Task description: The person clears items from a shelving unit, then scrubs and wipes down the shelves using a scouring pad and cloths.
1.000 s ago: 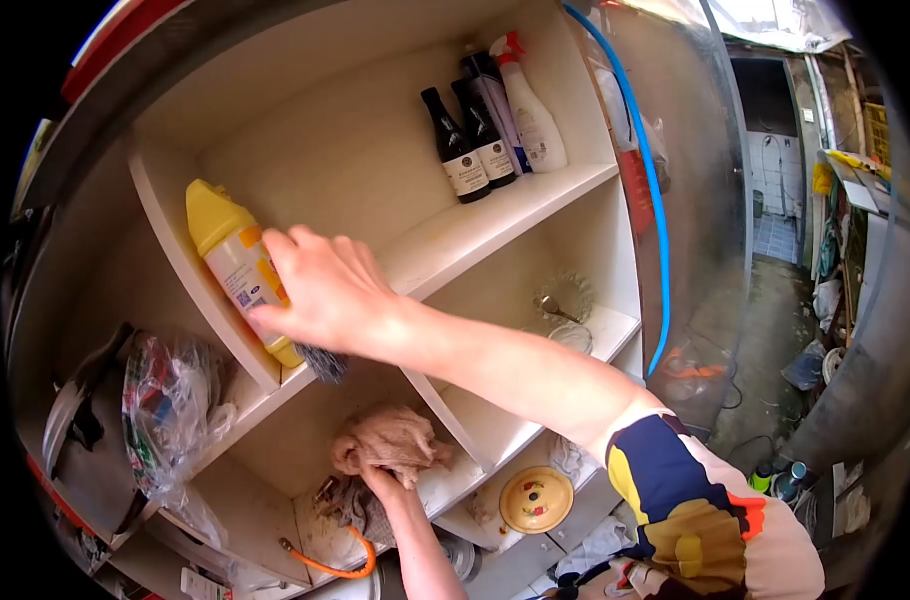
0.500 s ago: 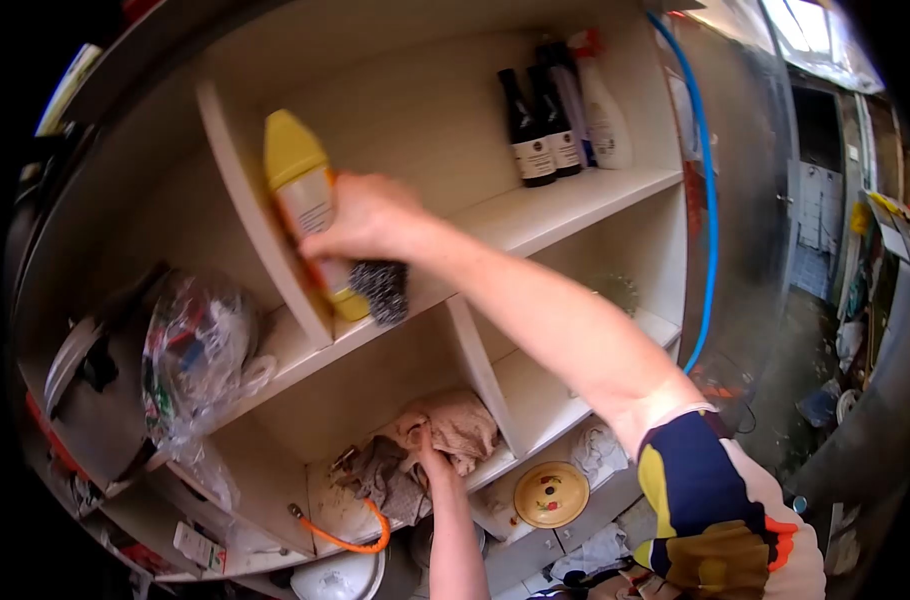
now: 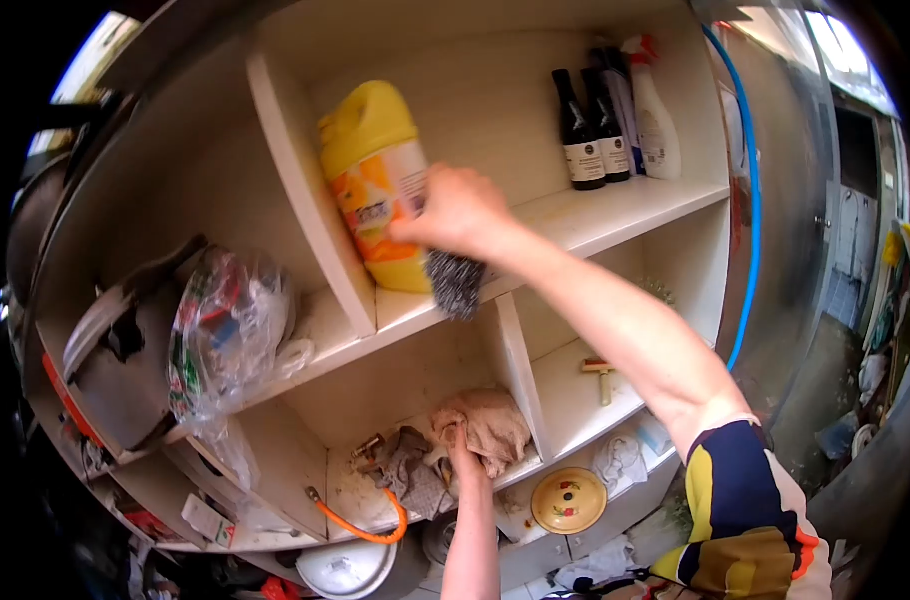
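My right hand (image 3: 455,212) is closed against the right side of a yellow jug (image 3: 380,190) with an orange-and-white label, thumb across its front. The jug stands nearly upright on the upper shelf, beside the vertical divider. A dark grey scrubbing pad (image 3: 456,284) hangs just below the same hand and seems to be held in its lower fingers. In the lower compartment my left hand (image 3: 463,455) grips a pale pink cloth (image 3: 493,425), its fingertips partly hidden by folds. A grey cloth (image 3: 412,470) lies just left of it.
Two dark bottles (image 3: 583,150) and a white spray bottle (image 3: 657,125) stand at the upper right. A clear plastic bag (image 3: 235,330) bulges at left. An orange hose (image 3: 375,537) curls over the lower edge. Below are a yellow lid (image 3: 569,500) and, to the right, a wooden-handled tool (image 3: 600,378).
The yellow jug has turned from its narrow side to its broad labelled face, with my right hand still on it. The view has shifted slightly; my left hand stays at the pink cloth.
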Demonstrator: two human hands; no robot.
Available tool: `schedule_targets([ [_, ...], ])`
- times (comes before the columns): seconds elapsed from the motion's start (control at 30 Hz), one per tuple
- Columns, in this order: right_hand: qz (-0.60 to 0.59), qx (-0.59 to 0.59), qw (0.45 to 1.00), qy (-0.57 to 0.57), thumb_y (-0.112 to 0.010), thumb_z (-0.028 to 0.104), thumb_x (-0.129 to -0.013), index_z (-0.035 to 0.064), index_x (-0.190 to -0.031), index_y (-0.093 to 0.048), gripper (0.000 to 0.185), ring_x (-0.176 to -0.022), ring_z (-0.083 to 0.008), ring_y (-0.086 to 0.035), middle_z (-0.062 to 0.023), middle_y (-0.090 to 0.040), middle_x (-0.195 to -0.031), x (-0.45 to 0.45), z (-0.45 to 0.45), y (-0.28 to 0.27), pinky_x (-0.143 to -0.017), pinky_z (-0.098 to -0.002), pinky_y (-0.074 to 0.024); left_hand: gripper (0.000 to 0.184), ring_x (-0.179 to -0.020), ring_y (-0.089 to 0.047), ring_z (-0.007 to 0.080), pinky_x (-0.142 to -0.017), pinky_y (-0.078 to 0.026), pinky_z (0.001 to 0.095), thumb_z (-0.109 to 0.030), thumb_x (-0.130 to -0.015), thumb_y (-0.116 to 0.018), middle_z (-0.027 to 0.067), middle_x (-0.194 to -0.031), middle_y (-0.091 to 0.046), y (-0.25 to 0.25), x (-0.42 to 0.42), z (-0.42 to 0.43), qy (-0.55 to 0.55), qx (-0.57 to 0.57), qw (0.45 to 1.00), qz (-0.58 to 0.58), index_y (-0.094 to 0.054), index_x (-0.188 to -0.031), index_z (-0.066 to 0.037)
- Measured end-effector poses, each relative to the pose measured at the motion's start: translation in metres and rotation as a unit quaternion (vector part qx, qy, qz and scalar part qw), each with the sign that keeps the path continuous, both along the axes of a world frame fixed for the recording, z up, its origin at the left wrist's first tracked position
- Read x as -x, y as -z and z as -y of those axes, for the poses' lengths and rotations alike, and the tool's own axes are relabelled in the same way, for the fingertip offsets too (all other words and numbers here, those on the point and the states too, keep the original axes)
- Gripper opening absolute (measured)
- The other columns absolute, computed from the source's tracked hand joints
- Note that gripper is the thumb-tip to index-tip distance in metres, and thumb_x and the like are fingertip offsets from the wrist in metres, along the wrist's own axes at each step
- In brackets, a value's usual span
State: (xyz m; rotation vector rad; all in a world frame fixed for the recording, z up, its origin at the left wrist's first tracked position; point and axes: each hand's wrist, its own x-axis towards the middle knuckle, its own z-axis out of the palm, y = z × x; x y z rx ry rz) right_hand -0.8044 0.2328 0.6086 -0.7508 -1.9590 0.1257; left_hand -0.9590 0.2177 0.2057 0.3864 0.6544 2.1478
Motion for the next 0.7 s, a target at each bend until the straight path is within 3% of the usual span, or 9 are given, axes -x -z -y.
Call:
schedule_targets([
  [0.2,-0.017,-0.078,0.996,-0.028,-0.072,0.038,-0.062,-0.008,-0.09,-0.057,0.056,-0.075,-0.0361,-0.066,-0.0213,-0.065,-0.08,0.003,0.026,0.007,-0.068,-0.0413,-0.0533,0.043,-0.101,-0.058,0.0253,-0.085,-0.05,0.0366,-0.029,-0.087,-0.06,0.0129,-0.112,-0.058,0.009,0.005,0.002,0.007,0.049,0.998,-0.035,-0.05,-0.117,0.0],
  [0.37,0.01,-0.053,0.996,-0.078,-0.076,0.039,-0.061,-0.0162,-0.108,-0.044,0.079,-0.072,-0.0333,-0.066,-0.0208,-0.064,-0.077,0.011,0.029,0.008,-0.068,-0.0364,-0.0536,0.05,-0.108,-0.054,0.0277,-0.092,-0.046,0.0397,-0.039,-0.09,-0.052,0.0134,-0.119,-0.056,0.02,0.017,0.001,0.045,0.056,0.997,-0.038,-0.049,-0.123,-0.002],
  [0.43,0.005,-0.064,0.995,-0.075,-0.076,0.035,-0.059,-0.021,-0.113,-0.039,0.086,-0.071,-0.0318,-0.066,-0.0215,-0.064,-0.074,0.015,0.029,0.008,-0.066,-0.0347,-0.0534,0.053,-0.112,-0.052,0.029,-0.096,-0.043,0.0405,-0.043,-0.09,-0.05,0.0135,-0.124,-0.053,0.001,-0.001,0.007,0.048,0.045,0.996,-0.056,-0.048,-0.126,-0.004],
  [0.7,-0.024,-0.04,0.994,-0.101,-0.078,0.033,-0.055,-0.0146,-0.119,-0.037,0.09,-0.078,-0.0354,-0.065,-0.0232,-0.064,-0.077,0.009,0.015,0.007,-0.072,-0.0383,-0.0517,0.054,-0.113,-0.052,0.0291,-0.094,-0.045,0.0414,-0.036,-0.089,-0.054,0.0142,-0.126,-0.052,0.012,0.005,0.005,0.047,0.03,0.998,-0.043,-0.042,-0.13,-0.002],
])
